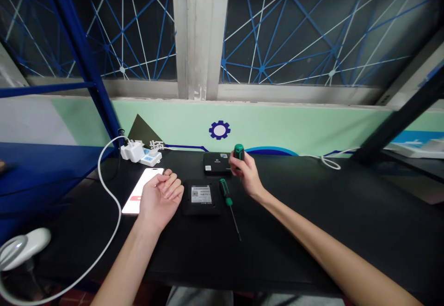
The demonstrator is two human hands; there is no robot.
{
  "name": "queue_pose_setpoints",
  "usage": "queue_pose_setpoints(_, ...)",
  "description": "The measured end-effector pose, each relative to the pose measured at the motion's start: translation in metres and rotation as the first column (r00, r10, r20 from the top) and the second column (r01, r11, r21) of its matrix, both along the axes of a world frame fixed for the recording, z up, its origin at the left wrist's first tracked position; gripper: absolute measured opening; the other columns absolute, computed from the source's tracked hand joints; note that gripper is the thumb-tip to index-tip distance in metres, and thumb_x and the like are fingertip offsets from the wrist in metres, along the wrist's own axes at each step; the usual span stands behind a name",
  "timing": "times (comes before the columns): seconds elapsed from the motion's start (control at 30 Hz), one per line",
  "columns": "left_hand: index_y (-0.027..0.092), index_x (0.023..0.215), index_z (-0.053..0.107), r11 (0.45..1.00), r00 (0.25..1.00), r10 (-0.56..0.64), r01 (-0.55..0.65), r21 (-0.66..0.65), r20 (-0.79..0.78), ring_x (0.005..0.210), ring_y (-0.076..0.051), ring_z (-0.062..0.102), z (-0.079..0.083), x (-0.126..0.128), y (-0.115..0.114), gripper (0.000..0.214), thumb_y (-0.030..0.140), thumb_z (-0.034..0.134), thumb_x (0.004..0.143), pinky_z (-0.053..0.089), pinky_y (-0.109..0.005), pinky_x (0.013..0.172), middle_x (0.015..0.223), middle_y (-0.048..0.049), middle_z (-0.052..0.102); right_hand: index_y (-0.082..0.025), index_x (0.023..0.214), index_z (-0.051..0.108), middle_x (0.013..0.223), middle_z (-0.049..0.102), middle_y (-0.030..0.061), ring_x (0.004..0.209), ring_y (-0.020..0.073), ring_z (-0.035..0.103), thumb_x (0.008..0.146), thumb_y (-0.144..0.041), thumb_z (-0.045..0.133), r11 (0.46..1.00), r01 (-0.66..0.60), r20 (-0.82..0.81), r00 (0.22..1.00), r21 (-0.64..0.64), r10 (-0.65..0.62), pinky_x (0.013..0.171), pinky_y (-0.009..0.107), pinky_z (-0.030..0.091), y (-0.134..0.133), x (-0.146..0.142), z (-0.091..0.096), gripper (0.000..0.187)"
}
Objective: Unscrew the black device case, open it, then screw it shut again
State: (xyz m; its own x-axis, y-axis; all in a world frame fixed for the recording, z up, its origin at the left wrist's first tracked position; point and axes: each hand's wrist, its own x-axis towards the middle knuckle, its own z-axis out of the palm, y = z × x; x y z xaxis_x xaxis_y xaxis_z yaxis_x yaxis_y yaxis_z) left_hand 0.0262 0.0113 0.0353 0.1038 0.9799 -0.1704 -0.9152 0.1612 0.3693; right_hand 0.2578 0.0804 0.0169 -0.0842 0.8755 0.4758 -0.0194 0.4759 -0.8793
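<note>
Black worktable (329, 190) under dark windows (294, 33): mid-table lies a flat black device (201, 198), label side up, apparently shut, no loose screws visible, so work on it looks barely begun, w/ most left. R hand (247, 171), at its 2 o'clock, grips a green-and-black screwdriver (239, 149), apart from the device; 2nd screwdriver (226, 192) lies at 3. L hand (162, 199), palm-up by the lit smartphone (140, 186) at 9, has fingers loosely curled; can't tell if there's anything tiny in it.

Both forearms (308, 232) are bare and slender, with light grey, loose-looking legwear (199, 297) showing below.
</note>
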Motion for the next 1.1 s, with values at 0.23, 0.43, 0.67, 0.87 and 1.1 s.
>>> queue_pose_setpoints(0.23,0.02,0.07,0.039,1.0,1.0,0.006,-0.006,-0.012,-0.01,0.038,-0.007,0.027,0.002,0.001,0.0,0.025,-0.004,0.043,0.078,0.025,-0.022,0.038,0.053,0.0082,0.022,-0.019,0.081,0.061,0.075,0.06,0.0023,0.071,0.016,0.056,0.09,-0.054,0.061,0.991,0.122,-0.087,0.989,0.058,-0.116,0.067,0.028,0.046,0.007,-0.001,-0.004,0.036)
queue_pose_setpoints(0.43,0.02,0.07,0.04,1.0,1.0,0.003,-0.003,-0.012,-0.015,0.037,-0.007,0.028,0.003,0.001,-0.001,0.025,-0.004,0.042,0.078,0.026,-0.022,0.037,0.052,0.008,0.024,-0.02,0.082,0.057,0.074,0.058,0.0011,0.056,0.0114,0.048,0.09,-0.062,0.058,0.998,0.064,-0.104,0.992,-0.005,-0.065,0.05,0.025,0.041,0.003,-0.008,-0.009,0.043)
queue_pose_setpoints(0.67,0.02,0.069,0.04,1.0,1.0,0.004,-0.004,-0.004,-0.013,0.037,-0.008,0.03,0.001,0.0,0.0,0.025,-0.004,0.044,0.077,0.027,-0.022,0.038,0.052,0.0077,0.026,-0.02,0.085,0.056,0.075,0.058,0.002,0.058,0.0132,0.051,0.088,-0.064,0.058,1.0,-0.009,-0.039,0.999,-0.027,0.008,0.052,0.027,0.045,0.003,-0.015,-0.016,0.044)
queue_pose_setpoints(0.87,0.02,0.07,0.04,1.0,1.0,0.001,-0.001,-0.014,-0.014,0.037,-0.008,0.029,0.002,0.001,0.0,0.025,-0.004,0.045,0.077,0.027,-0.022,0.038,0.051,0.0077,0.026,-0.02,0.086,0.054,0.075,0.06,0.0021,0.061,0.0143,0.055,0.092,-0.06,0.055,0.999,-0.052,0.093,0.994,-0.01,0.052,0.058,0.028,0.046,0.004,-0.015,-0.014,0.041)
queue_pose_setpoints(1.1,0.02,0.069,0.038,1.0,1.0,0.0,0.0,-0.019,-0.008,0.037,-0.008,0.029,0.002,0.001,0.001,0.026,-0.004,0.044,0.078,0.027,-0.022,0.037,0.052,0.0077,0.025,-0.02,0.087,0.051,0.071,0.059,0.0004,0.058,0.0138,0.056,0.096,-0.05,0.05,0.992,-0.117,0.342,0.935,0.052,0.092,0.058,0.028,0.046,0.003,-0.019,0.002,0.032)
